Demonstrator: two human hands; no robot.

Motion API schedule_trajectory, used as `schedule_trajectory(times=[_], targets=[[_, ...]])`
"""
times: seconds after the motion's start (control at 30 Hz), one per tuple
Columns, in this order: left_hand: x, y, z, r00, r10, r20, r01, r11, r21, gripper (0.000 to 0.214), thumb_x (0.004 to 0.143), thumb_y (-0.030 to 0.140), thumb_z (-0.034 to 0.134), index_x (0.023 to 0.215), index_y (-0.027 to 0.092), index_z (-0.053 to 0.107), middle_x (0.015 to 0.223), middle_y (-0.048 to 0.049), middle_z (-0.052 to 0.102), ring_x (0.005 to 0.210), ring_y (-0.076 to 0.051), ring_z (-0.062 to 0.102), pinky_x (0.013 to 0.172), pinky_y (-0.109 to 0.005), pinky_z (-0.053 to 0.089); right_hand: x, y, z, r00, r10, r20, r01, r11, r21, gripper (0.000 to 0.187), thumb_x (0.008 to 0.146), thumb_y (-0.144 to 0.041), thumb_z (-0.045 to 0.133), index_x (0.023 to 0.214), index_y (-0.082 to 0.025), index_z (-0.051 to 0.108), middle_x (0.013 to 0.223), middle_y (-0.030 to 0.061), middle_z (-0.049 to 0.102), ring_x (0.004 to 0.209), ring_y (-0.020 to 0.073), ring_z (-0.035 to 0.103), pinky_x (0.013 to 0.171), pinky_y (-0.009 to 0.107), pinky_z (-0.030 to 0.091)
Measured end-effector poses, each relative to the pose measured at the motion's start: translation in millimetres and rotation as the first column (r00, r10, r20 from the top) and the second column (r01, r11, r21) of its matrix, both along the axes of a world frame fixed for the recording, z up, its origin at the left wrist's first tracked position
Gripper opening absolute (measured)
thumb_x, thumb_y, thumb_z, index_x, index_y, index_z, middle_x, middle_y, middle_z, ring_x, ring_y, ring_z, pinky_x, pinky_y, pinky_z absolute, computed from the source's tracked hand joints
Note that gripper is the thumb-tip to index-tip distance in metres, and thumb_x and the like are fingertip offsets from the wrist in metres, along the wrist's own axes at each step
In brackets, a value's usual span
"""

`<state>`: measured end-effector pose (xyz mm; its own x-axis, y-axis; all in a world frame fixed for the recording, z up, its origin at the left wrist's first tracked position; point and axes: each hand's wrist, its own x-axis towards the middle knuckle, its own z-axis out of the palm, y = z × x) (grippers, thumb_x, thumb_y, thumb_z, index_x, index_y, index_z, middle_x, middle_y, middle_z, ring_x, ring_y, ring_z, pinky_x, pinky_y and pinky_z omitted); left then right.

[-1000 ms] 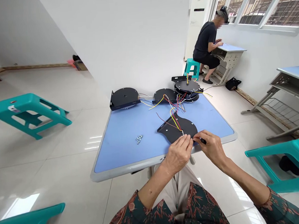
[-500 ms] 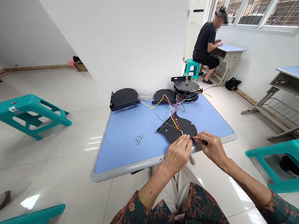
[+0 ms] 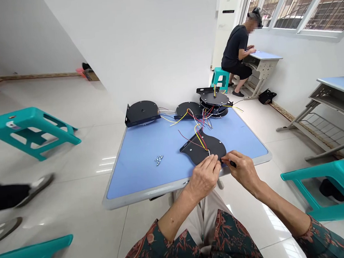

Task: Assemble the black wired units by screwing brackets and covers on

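A black round metal plate [image 3: 211,144] with an angled bracket edge lies near the front of the blue table, colored wires [image 3: 200,138] rising from its center hole. My left hand [image 3: 206,175] is closed on the plate's near edge, fingers together on its top by the white wire. Closed around a small black-handled screwdriver [image 3: 232,164], my right hand [image 3: 241,167] is at the plate's right front edge. The tool's tip is too small to make out clearly. Several small silver screws [image 3: 159,160] lie in a pile to the left.
More black round plates with wires stand along the table's [image 3: 138,159] back: one at left [image 3: 143,110], one in the middle [image 3: 188,109], a stack at right [image 3: 214,98]. Teal stools [image 3: 27,119] flank the table. Someone's shoe [image 3: 39,189] shows at left; another person [image 3: 237,47] sits by the window.
A walking person's dark trouser leg and shoe have come into view at the left. My view has shifted slightly; both hands stay in place on the plate, with the screwdriver handle turned a little.
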<state>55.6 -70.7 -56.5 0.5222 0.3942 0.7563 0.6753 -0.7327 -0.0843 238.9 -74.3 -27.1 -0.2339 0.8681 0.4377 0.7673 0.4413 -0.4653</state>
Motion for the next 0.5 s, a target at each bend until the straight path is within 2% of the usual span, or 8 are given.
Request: schedule_trajectory(times=[0.5], targets=[[-0.2, -0.3, -1.9, 1.000, 0.005, -0.012, -0.004, 1.000, 0.012, 0.020, 0.094, 0.010, 0.054, 0.108, 0.005, 0.068, 0.118, -0.0167, 0.074, 0.112, -0.025, 0.070, 0.099, -0.035, 0.058, 1.3, 1.0, 0.0, 0.997, -0.019, -0.081, 0.019, 1.000, -0.005, 0.023, 0.095, -0.030, 0.058, 0.078, -0.023, 0.072, 0.082, 0.0057, 0.071, 0.070, 0.0178, 0.065, 0.066, 0.029, 0.048]])
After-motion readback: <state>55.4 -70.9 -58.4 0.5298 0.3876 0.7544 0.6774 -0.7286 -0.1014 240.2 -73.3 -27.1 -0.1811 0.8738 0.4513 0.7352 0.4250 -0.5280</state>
